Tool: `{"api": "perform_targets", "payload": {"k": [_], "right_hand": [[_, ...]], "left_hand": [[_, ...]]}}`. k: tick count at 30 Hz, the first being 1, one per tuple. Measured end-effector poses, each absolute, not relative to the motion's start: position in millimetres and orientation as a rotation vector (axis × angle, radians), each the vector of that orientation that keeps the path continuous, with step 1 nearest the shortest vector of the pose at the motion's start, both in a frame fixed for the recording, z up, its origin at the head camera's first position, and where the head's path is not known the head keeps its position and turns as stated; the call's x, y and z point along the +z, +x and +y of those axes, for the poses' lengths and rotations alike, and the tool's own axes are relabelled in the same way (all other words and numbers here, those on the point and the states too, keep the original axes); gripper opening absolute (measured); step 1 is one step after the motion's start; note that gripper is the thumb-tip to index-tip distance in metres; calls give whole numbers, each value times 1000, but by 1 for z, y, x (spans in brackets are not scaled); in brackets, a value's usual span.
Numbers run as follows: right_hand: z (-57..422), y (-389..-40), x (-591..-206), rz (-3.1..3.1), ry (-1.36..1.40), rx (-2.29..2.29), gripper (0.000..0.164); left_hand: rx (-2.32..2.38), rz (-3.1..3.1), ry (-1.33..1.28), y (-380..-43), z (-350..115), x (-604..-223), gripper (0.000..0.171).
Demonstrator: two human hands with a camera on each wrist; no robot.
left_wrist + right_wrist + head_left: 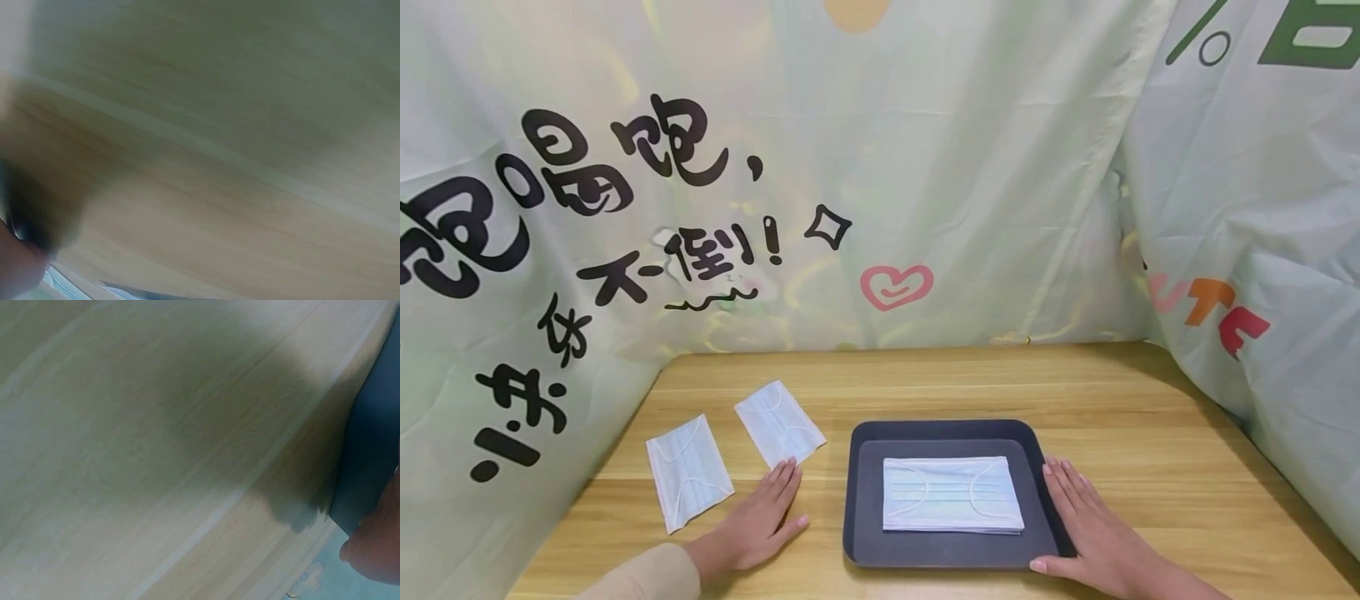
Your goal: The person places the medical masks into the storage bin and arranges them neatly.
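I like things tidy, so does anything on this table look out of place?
Mildly: one mask and a second mask lie askew on the wooden table, left of the tray, while the mask stack sits roughly straight inside it. No spill or damage shows.

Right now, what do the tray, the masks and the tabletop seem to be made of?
The tray: probably matte dark plastic, judging by its dull, rounded corners; coated metal is possible. The masks: likely nonwoven fabric, matte, with visible pleats. The tabletop: wood or wood-look laminate, smooth, showing streaky grain.
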State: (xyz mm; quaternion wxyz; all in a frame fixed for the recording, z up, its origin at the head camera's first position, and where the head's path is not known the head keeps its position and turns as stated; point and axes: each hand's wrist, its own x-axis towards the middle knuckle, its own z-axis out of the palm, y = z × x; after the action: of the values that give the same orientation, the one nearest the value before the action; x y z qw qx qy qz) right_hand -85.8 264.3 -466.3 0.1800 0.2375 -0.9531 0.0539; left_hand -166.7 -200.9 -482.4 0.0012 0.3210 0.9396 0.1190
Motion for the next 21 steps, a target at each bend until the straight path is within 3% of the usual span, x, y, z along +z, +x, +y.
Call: {"api": "perform_targets", "payload": {"k": [21], "right_hand": [[265, -87, -468, -2672, 678, 135, 114]], "left_hand": [[289, 2943, 1180, -174, -170, -484, 62]]}}
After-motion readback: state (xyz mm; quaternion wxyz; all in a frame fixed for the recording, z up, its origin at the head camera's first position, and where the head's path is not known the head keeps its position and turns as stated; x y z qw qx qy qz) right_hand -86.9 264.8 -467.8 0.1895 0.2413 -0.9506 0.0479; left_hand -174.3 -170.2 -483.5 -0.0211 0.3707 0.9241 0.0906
